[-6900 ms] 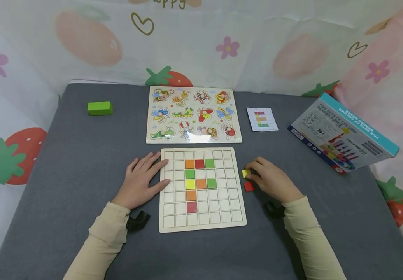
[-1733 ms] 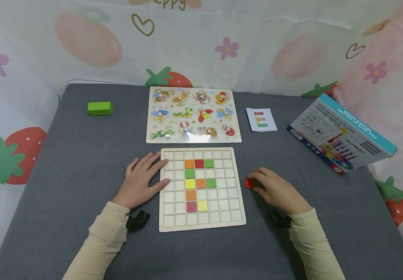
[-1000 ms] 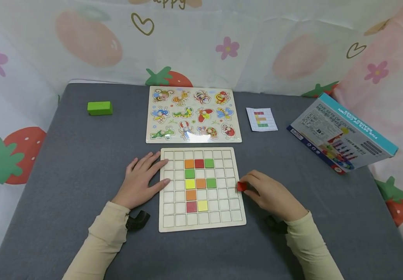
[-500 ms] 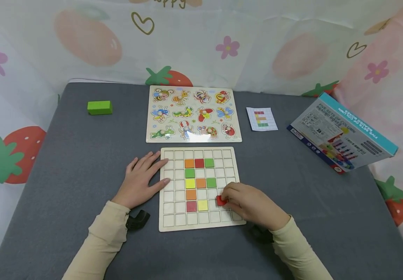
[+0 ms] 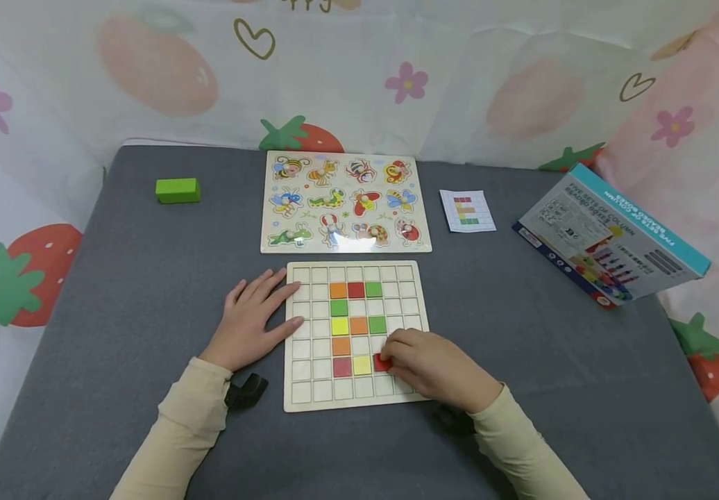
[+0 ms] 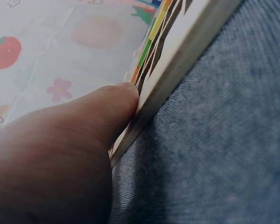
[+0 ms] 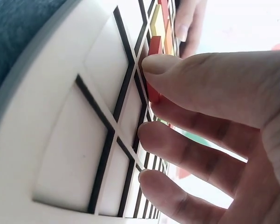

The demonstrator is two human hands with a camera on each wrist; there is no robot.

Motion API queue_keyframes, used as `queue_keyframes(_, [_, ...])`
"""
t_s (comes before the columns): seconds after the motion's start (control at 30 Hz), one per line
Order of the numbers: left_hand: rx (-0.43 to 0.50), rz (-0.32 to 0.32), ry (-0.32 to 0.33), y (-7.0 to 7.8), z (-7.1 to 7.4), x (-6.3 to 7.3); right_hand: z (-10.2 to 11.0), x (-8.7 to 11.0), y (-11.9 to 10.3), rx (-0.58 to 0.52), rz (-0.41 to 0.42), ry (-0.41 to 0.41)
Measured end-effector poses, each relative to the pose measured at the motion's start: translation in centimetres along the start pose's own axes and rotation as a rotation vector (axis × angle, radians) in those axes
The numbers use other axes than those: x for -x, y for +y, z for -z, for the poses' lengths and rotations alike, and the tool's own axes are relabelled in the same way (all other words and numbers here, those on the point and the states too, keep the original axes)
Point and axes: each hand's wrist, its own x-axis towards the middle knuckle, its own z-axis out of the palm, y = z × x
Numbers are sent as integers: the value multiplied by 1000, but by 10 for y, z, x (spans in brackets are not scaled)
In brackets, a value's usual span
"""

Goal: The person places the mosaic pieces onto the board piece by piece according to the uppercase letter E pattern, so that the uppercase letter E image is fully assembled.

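A pale wooden grid board [image 5: 322, 394] holds several coloured square tiles in its cells. My right hand [image 5: 439, 364] is over the board's lower right part and pinches a red square tile [image 5: 382, 363]. This tile is right beside the yellow tile [image 5: 362, 365], which lies next to a dark pink tile [image 5: 342, 367]. In the right wrist view the thumb [image 7: 168, 70] presses one side of the red tile [image 7: 154, 45], close over the grid. My left hand [image 5: 250, 326] rests at the board's left edge, fingers spread; the left wrist view shows its thumb [image 6: 116, 100] on the rim.
Behind the grid board lies an insect picture puzzle [image 5: 347, 243]. A small pattern card [image 5: 484, 221] is to its right, and a blue and white box [image 5: 615, 236] leans at the far right. A green block [image 5: 178, 191] sits at the back left of the grey table [image 5: 147, 278].
Earlier a yellow tile went from the table onto the board beside the dark pink one. My right hand then picked up the red tile and carried it left over the board. The left hand stayed put.
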Motion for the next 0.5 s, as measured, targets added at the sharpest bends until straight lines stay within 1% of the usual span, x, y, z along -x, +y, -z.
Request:
queue_keyframes(0.23, [0, -2, -2, 0, 0, 0, -3, 0, -1, 4, 13, 9])
queue_keyframes(0.5, [-2, 1, -2, -3, 0, -2, -3, -3, -2, 25, -5, -10])
